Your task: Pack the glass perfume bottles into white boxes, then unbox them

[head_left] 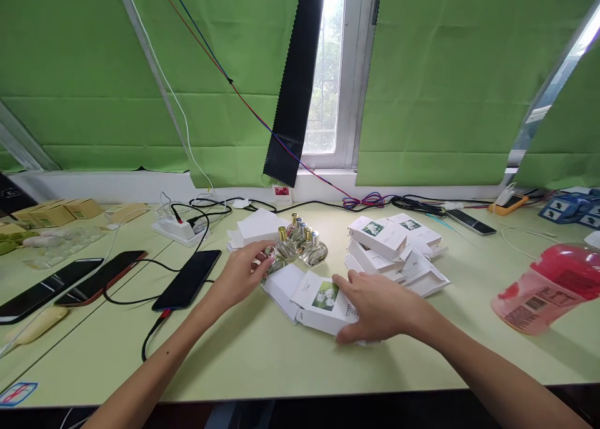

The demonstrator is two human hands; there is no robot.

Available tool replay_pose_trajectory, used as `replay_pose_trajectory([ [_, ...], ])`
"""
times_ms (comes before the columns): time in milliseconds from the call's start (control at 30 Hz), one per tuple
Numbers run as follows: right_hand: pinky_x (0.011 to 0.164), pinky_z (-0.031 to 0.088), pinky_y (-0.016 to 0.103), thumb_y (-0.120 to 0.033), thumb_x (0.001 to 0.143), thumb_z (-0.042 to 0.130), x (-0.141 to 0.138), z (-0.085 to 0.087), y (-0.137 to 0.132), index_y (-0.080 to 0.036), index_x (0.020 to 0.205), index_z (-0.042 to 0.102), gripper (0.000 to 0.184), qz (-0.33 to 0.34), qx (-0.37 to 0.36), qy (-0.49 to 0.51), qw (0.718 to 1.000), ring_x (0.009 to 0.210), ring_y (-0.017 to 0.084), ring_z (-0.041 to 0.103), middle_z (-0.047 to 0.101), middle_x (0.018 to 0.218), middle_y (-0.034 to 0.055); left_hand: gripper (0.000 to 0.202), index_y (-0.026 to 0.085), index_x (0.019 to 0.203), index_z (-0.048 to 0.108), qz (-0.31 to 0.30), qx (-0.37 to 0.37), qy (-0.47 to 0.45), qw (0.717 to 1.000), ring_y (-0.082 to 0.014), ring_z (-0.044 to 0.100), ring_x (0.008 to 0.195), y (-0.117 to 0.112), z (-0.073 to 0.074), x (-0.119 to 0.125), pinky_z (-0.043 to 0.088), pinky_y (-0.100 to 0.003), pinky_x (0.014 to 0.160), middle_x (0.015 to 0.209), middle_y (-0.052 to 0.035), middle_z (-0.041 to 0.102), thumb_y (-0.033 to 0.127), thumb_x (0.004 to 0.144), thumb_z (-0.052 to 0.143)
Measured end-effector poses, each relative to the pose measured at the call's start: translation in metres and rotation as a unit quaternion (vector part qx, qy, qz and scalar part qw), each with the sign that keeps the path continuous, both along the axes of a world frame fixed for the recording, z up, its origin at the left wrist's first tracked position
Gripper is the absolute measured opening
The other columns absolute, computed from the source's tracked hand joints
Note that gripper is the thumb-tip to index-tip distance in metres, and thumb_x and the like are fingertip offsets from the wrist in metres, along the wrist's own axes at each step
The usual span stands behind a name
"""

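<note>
My left hand (pixel 241 271) is curled, its thumb and fingers closed on a small glass perfume bottle that they partly hide. Beside it stands a cluster of clear perfume bottles (pixel 313 252) with gold and silvery caps. My right hand (pixel 375 304) grips the right end of a white box (pixel 323 297) with a white-flower picture, fingers over the far side and thumb at the near edge. Under that box's left end lies another white carton piece (pixel 284 288). A loose pile of similar white boxes (pixel 379 236) lies beyond my right hand.
White cartons (pixel 257 226) lie behind the bottles. On the left are a phone (pixel 187 280) with a cable, more phones, a power strip (pixel 178 229) and brown boxes (pixel 59 213). On the right are a pink bottle (pixel 546 288) and another phone (pixel 471 222).
</note>
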State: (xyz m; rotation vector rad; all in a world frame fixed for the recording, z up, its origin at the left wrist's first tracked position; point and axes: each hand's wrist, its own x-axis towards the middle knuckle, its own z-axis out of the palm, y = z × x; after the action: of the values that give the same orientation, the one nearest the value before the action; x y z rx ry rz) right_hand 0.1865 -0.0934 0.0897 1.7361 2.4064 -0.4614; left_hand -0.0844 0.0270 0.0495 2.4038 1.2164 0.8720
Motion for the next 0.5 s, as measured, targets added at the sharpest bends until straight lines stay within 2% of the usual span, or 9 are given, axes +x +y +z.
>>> replay_pose_trajectory([
  [133,0.084,0.051,0.045,-0.069,0.072,0.071,0.015,0.016,-0.003,-0.016,0.145,0.049,0.093,-0.014,0.005,-0.006,1.000,0.105,0.040,0.065,0.063,0.118,0.0191,0.034,0.023,0.126,0.062,-0.028,0.094,0.021,0.995,-0.0184,0.068,0.091,-0.018,-0.001,-0.005,0.061,-0.032,0.081,0.119,-0.0088,0.064,0.040,0.098,0.052],
  [233,0.084,0.050,0.044,-0.069,0.071,0.072,0.023,0.023,-0.003,-0.018,0.145,0.048,0.093,-0.033,0.020,0.001,0.999,0.107,0.040,0.064,0.061,0.120,0.0182,0.034,0.025,0.129,0.060,-0.069,0.164,0.099,0.979,-0.0246,0.063,0.115,-0.040,0.000,-0.007,0.055,-0.041,0.100,0.137,-0.0111,0.055,0.032,0.096,0.055],
  [333,0.084,0.050,0.041,-0.068,0.069,0.075,0.027,0.022,-0.001,-0.019,0.145,0.047,0.094,-0.038,0.025,0.008,0.999,0.107,0.038,0.063,0.061,0.119,0.0167,0.054,0.026,0.135,0.056,-0.157,0.128,0.232,0.951,-0.0331,0.053,0.129,-0.057,-0.005,-0.002,0.048,-0.049,0.108,0.140,-0.0118,0.054,0.022,0.082,0.065],
  [400,0.083,0.049,0.040,-0.065,0.064,0.080,0.028,0.019,0.001,-0.019,0.146,0.046,0.099,-0.027,0.024,0.010,0.999,0.106,0.038,0.062,0.062,0.116,0.0157,0.070,0.024,0.138,0.053,-0.167,0.111,0.293,0.935,-0.0387,0.046,0.133,-0.061,-0.013,0.003,0.047,-0.054,0.107,0.145,-0.0135,0.051,0.012,0.071,0.067],
  [500,0.082,0.050,0.039,-0.060,0.056,0.087,0.031,0.016,0.004,-0.020,0.149,0.043,0.110,-0.011,0.017,0.009,1.000,0.104,0.037,0.062,0.063,0.114,0.0146,0.077,0.023,0.140,0.049,-0.164,0.124,0.335,0.919,-0.0379,0.043,0.133,-0.059,-0.026,0.013,0.048,-0.052,0.104,0.152,-0.0134,0.045,-0.003,0.068,0.058],
])
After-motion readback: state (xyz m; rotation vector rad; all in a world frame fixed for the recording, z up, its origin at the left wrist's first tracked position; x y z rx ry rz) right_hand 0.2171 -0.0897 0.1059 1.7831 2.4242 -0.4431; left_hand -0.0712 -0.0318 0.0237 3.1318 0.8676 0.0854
